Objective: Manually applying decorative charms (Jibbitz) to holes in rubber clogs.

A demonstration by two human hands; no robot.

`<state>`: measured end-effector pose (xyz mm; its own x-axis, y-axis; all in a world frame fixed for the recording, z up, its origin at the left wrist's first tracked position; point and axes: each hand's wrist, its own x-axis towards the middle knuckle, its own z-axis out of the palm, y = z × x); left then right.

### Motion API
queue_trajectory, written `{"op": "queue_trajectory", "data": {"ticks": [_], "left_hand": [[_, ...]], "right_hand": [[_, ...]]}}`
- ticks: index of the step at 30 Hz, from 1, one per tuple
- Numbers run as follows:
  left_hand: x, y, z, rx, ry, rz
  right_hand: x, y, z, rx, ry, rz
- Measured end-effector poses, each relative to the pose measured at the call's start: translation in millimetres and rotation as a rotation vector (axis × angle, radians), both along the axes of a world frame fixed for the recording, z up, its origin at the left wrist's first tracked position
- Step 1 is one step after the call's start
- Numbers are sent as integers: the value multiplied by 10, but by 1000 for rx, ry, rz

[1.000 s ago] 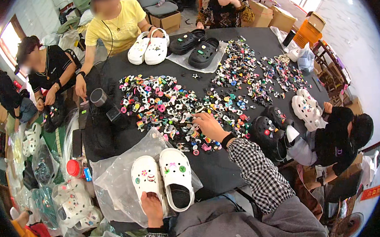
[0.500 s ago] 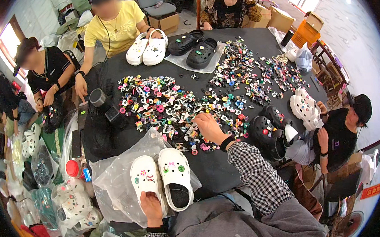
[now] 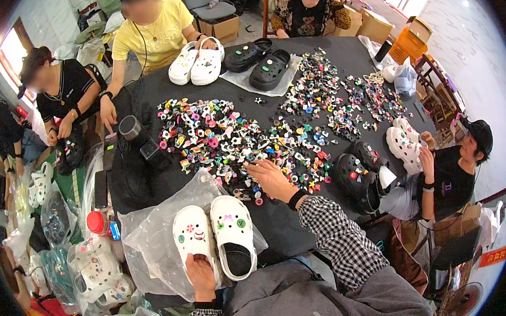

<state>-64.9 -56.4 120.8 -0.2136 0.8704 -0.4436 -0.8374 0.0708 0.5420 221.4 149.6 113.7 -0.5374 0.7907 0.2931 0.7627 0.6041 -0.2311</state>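
Observation:
Two white clogs lie side by side on a clear plastic bag point(image 3: 148, 247) at the table's near edge. Shoe charms, among them a pink flower and a green round one, sit on their toes. My left hand point(image 3: 200, 273) grips the heel end of the left white clog point(image 3: 192, 230), its fingers partly inside the opening. The right white clog point(image 3: 232, 224) rests against it, untouched by my hands. Over the near edge of a big heap of colourful shoe charms point(image 3: 204, 132) reaches my right hand point(image 3: 272, 180), fingers stretched out and touching the charms; I see nothing held in them.
Black clogs point(image 3: 357, 174) with charms lie at the right, by a person holding a white clog point(image 3: 403, 147). Across the table, a person in yellow touches white clogs point(image 3: 204, 63) beside black clogs point(image 3: 269, 70). A dark cylindrical device point(image 3: 130, 128) stands at the left.
My right hand has shifted a little left and nearer over the charms, its fingers more stretched out. My left hand keeps hold of the left white clog, which has barely moved.

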Motion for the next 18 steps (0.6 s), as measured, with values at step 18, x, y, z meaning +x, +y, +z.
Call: {"op": "queue_trajectory", "data": {"ticks": [18], "left_hand": [[6, 18, 21, 27, -20, -30]], "right_hand": [[190, 57, -126, 4, 194, -219]]}}
